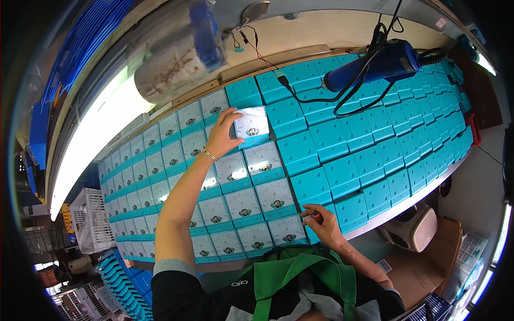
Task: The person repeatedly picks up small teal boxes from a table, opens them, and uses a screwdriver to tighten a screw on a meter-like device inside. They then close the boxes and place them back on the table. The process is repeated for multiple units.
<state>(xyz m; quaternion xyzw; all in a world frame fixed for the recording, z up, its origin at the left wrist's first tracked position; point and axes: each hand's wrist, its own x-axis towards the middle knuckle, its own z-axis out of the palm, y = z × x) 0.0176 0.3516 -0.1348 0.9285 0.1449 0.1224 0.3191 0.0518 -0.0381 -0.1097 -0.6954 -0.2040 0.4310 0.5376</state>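
Observation:
My left hand, with a bracelet at its wrist, grips a square panel meter by its left side, thumb below and fingers above. The meter has a clear front, a white dial and a teal base. It is at the upper end of the rows, over the border between finished-looking dial meters and plain teal housings. My right hand is near the front edge, its fingers curled together beside the lowest meters. Something small and reddish shows between them; I cannot make out what it is.
A blue electric screwdriver with black cables hangs over the far housings. A bright lamp tube runs along the upper left. Stacked teal parts and a white crate stand at left; a stool and cardboard box at right.

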